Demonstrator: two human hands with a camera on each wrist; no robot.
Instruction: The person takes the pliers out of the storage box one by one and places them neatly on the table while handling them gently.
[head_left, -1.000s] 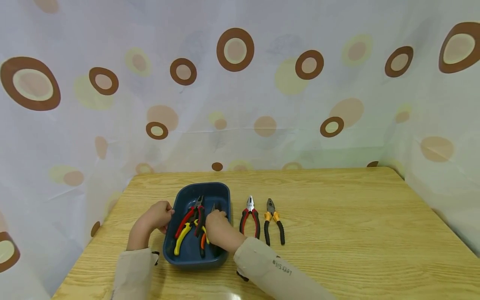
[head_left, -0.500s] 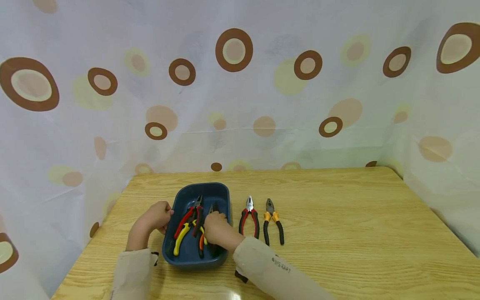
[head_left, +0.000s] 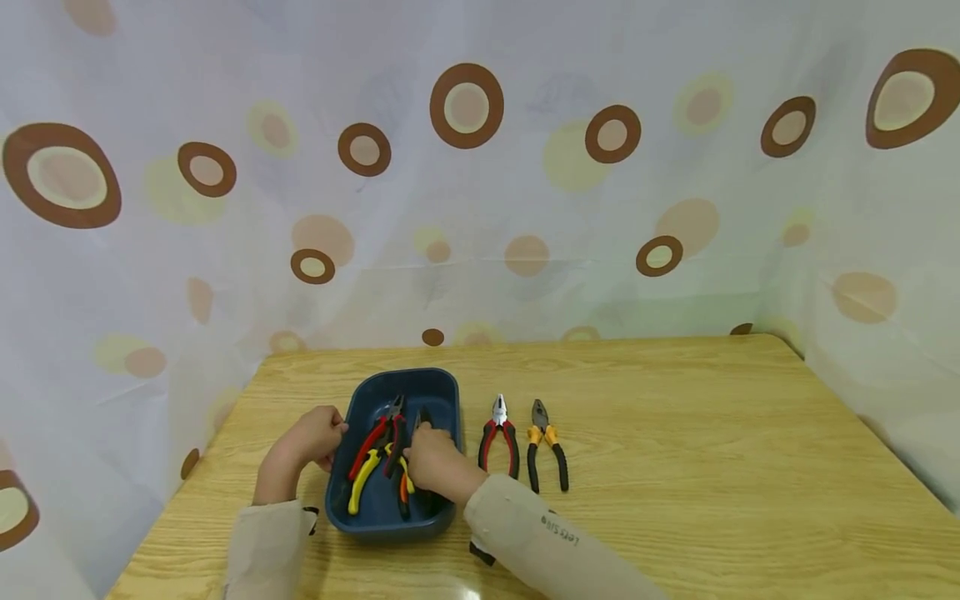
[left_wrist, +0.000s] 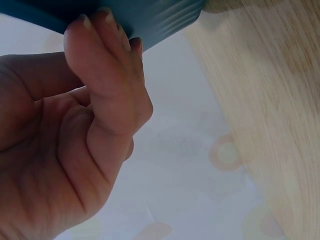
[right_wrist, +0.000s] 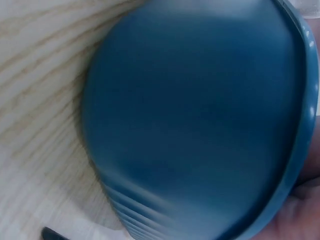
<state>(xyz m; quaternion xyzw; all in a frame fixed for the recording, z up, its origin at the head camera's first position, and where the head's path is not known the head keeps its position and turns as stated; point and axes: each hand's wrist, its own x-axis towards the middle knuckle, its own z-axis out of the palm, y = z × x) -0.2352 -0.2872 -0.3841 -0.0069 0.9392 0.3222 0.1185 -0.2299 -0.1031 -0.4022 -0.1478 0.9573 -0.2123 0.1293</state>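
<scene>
The left hand's (head_left: 311, 437) bent fingers touch the blue bin (head_left: 390, 532), the right hand (head_left: 437, 458) reaches among red-handled pliers (head_left: 367, 448) and yellow-handled pliers (head_left: 362, 483), and whether either grips I cannot tell.

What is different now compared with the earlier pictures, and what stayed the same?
The right hand, in the blue bin, has moved slightly left; the pliers under it have shifted the same way. Its grip is hidden. The left hand stays at the bin's left side; the red-and-black pliers and orange-and-black pliers on the table have not moved.
</scene>
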